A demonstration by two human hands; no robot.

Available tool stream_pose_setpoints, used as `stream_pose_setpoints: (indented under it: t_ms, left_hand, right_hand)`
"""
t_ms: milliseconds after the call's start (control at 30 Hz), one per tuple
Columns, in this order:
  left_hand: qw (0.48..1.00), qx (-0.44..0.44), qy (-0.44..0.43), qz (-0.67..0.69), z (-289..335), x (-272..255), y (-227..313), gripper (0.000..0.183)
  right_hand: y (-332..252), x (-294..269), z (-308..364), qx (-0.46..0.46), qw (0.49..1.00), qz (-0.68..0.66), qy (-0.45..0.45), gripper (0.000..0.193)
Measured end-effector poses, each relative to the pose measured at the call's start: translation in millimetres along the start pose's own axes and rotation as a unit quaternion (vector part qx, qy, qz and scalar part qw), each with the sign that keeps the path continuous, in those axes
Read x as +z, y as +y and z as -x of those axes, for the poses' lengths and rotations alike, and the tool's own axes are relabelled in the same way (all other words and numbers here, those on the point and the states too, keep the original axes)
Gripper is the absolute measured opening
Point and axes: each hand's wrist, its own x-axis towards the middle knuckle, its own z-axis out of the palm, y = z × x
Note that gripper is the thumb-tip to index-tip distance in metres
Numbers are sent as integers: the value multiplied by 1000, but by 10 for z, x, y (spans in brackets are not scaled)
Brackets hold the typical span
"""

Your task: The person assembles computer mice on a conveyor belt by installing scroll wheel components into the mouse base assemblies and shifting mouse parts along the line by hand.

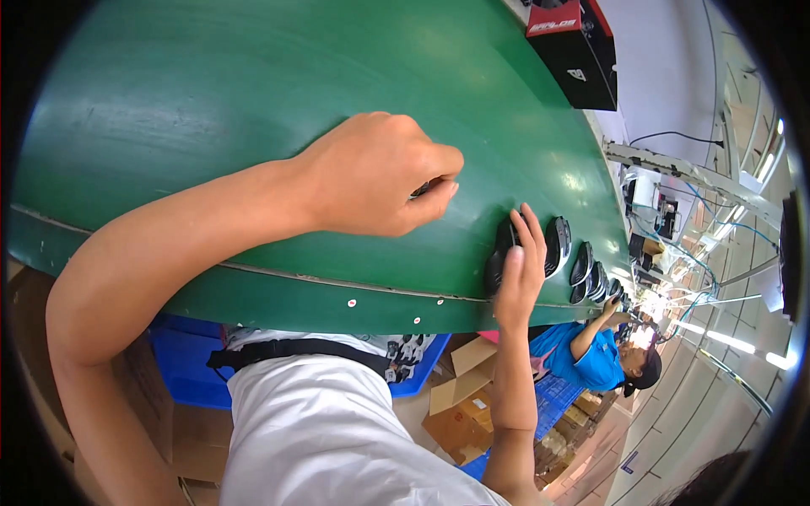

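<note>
Over the green work surface (405, 67), my left hand (384, 173) is closed, with fingers and thumb curled together. A small dark bit shows in the gap between them, too hidden to name. Farther right, near the front edge, my right hand (525, 266) has its fingers and thumb along the side of a black computer mouse (499, 257). Its palm covers part of the mouse. Just right of that hand lies another black mouse (554, 246) with a pale lower edge. More dark mice (582, 268) line the surface beyond it.
A black and red box (578, 55) stands at the far edge. Below the near edge are a blue bin (190, 371) and an open cardboard carton (460, 417). Down the line at right, a person in a blue shirt (591, 367) reaches onto the surface. A metal frame (692, 173) rises behind.
</note>
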Motion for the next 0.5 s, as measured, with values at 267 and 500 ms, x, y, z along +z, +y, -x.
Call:
stream_pose_setpoints:
  t_ms: [267,500]
  left_hand:
    - [1000,6,5,15,14,56,-25,15]
    - [999,46,-11,-2,-112,105,46,16]
  right_hand:
    - [241,-60,-382,-25,999,-44,1,46]
    - [472,-120,-350,-30,986,-160,31,45]
